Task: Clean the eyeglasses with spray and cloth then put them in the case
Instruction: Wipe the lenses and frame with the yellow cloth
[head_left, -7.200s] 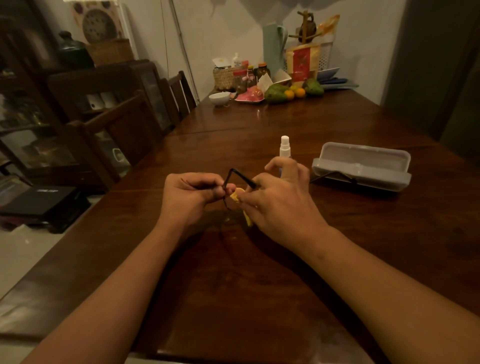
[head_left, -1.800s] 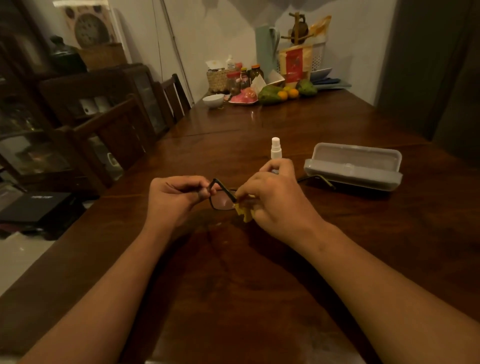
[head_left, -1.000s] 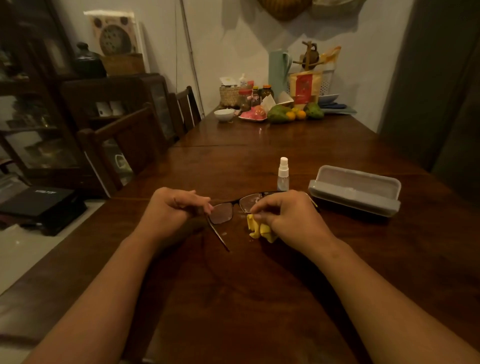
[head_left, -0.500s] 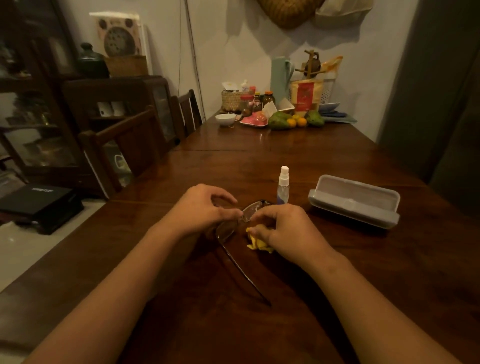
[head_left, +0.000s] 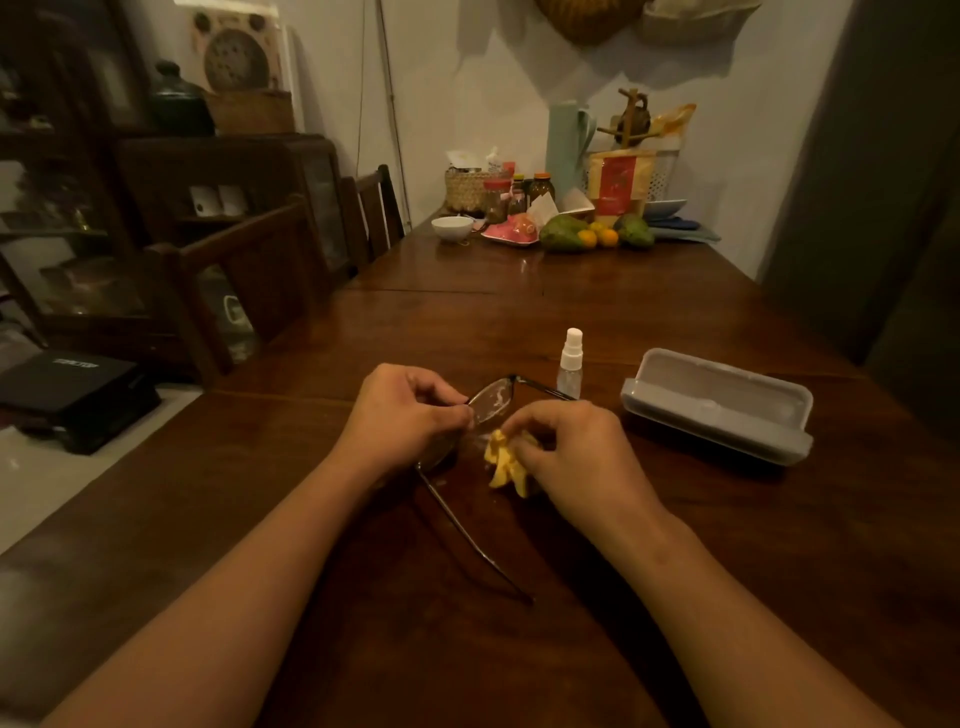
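Dark-framed eyeglasses (head_left: 491, 402) are held just above the wooden table (head_left: 519, 649), turned end-on so one lens faces me and one temple arm stretches toward me. My left hand (head_left: 402, 415) pinches the frame near the bridge. My right hand (head_left: 574, 457) grips a crumpled yellow cloth (head_left: 501, 465) just right of the lenses. A small clear spray bottle (head_left: 570, 364) with a white top stands behind the glasses. The grey glasses case (head_left: 719, 402) lies open to the right.
Wooden chairs (head_left: 244, 291) line the table's left side. At the far end sit a white bowl (head_left: 452, 227), jars, fruit (head_left: 563, 234), a pale green jug (head_left: 566, 143) and packets. A dark cabinet stands at left.
The glasses have been turned from lying sideways to end-on, with my left hand shifting to the bridge. My right hand keeps the yellow cloth close to the lenses. The view has tilted up.
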